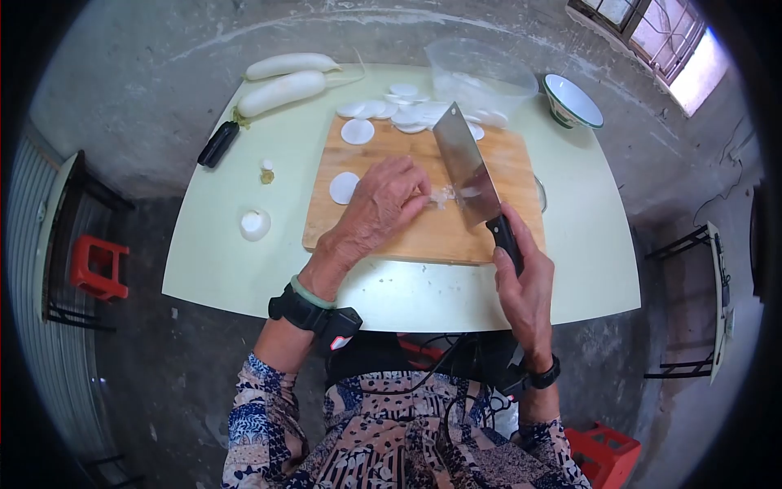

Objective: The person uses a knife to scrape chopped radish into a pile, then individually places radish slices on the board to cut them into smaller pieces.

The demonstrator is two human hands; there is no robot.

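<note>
My right hand (525,277) grips the black handle of a cleaver (470,163), whose broad blade stands tilted over the right part of the wooden cutting board (391,236). Over the middle of the board, my left hand (387,196) has its fingers curled together beside small white chopped bits (444,196); whether it pinches any is hidden. One round white slice (344,187) lies left of that hand and another (358,131) near the board's upper left. Several more slices (410,114) are piled along the far edge.
Two whole white radishes (283,93) lie at the back left, near a black object (218,144). A radish end (255,224) and a small scrap (266,171) are on the left tabletop. Behind the board stands a clear plastic container (481,77), with a bowl (573,102) to its right.
</note>
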